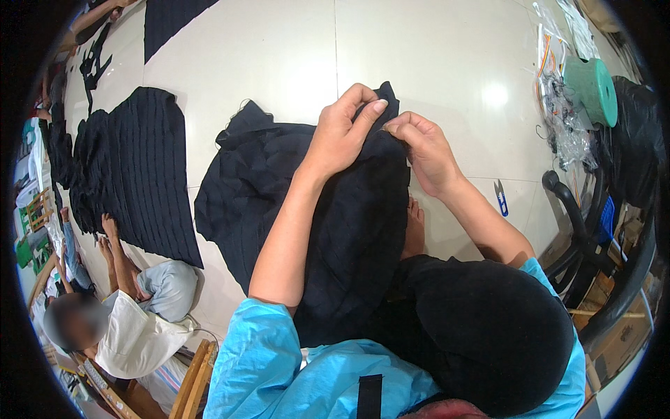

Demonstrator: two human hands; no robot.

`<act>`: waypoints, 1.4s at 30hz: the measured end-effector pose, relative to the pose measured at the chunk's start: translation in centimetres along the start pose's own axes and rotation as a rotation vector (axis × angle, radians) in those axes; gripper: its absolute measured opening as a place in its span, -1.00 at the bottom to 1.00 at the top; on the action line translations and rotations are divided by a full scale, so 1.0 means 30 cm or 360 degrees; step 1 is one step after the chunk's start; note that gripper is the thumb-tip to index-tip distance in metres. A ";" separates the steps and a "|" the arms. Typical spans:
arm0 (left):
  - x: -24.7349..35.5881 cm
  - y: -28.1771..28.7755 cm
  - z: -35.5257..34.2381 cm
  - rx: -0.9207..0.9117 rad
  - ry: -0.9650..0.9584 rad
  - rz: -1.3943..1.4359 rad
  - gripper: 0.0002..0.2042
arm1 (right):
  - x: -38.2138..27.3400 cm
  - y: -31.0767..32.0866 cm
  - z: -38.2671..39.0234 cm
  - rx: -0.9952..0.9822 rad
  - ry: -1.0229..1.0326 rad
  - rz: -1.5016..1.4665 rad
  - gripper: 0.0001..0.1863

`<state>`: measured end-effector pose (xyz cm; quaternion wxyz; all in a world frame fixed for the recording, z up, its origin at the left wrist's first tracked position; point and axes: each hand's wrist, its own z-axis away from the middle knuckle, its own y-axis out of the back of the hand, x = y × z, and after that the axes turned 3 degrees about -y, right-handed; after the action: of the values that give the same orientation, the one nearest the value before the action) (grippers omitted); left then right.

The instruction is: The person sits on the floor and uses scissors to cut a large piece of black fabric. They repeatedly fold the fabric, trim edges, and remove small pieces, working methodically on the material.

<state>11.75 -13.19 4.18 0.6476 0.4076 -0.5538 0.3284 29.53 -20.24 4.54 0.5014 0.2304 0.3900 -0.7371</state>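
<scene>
A large piece of black fabric (356, 230) with stitched lines lies gathered over my lap and spreads out to the left. My left hand (342, 133) is closed on its upper edge, with the thumb pressed on top and a corner standing up beyond the fingers. Close by on the right, my right hand (424, 150) pinches at the same edge with thumb and forefinger. Whether a thread is also between those fingertips is too small to tell. On the floor right of my right forearm lies a pair of blue-handled thread snips (501, 197).
Another pleated black cloth (139, 160) lies on the tiles at left, beside a seated person in a white top (143, 335). A green spool (590, 92), clear plastic bags (569, 126) and a black chair base (586, 244) stand at right. Black cloth (171, 24) lies at the top.
</scene>
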 end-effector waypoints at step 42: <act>-0.007 0.056 -0.009 -0.0391 0.0551 0.0366 -0.69 | -0.025 0.064 -0.035 0.0038 0.0115 0.0193 -0.85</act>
<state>10.36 -12.18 4.23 0.7360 0.1977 -0.5129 0.3951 31.55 -19.35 3.81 0.5280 0.2860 0.3842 -0.7013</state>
